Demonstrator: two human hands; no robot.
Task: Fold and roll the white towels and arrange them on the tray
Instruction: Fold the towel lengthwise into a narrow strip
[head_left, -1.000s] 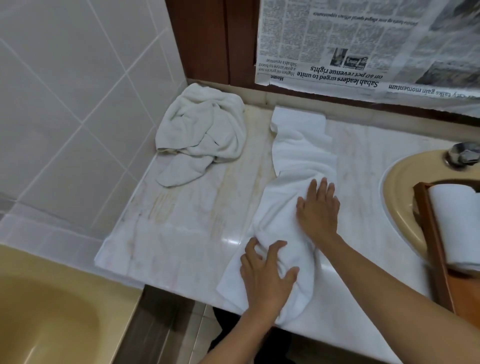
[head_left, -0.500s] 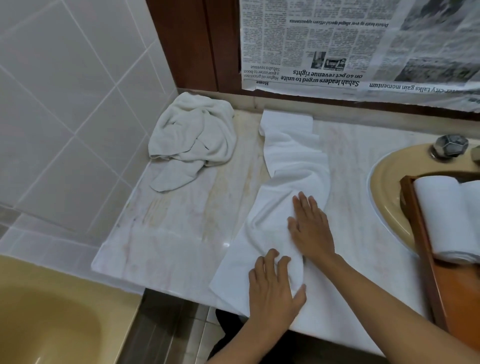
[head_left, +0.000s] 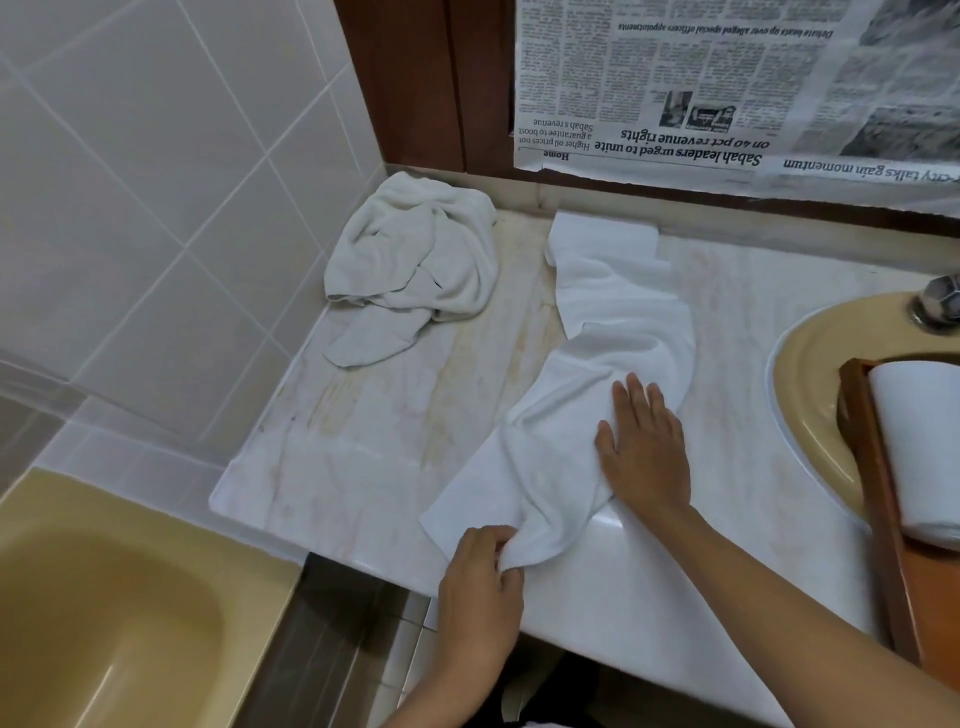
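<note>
A tiled bathroom holds a pale, polished marble countertop (head_left: 363, 467), with a mustard-yellow bathtub (head_left: 104, 623) below its left edge. At the near edge, the left hand (head_left: 480, 592) pinches the near end of a long white terry towel (head_left: 613, 332), fingers curled into the bunched cloth. Just beyond, the right hand (head_left: 644, 452) lies flat on the towel's middle, fingers straight, pressing it down. The towel runs in a wrinkled band from the near edge to the far edge, where its end lies flat. It looks soft, light and limp, likely to bunch and to slide on the smooth marble; the hemmed corners seem the best places to hold while it is pulled straight. In the far left corner sits a crumpled off-white towel (head_left: 415, 265). At the right edge, a brown wooden tray (head_left: 878, 483) rests over a yellow sink basin (head_left: 810, 374) and carries one rolled white towel (head_left: 919, 447). On the wall behind, an upside-down newspaper sheet (head_left: 727, 78) reads "Sabah leaders urged to unite on 40 pct revenue rights" under "Home".
</note>
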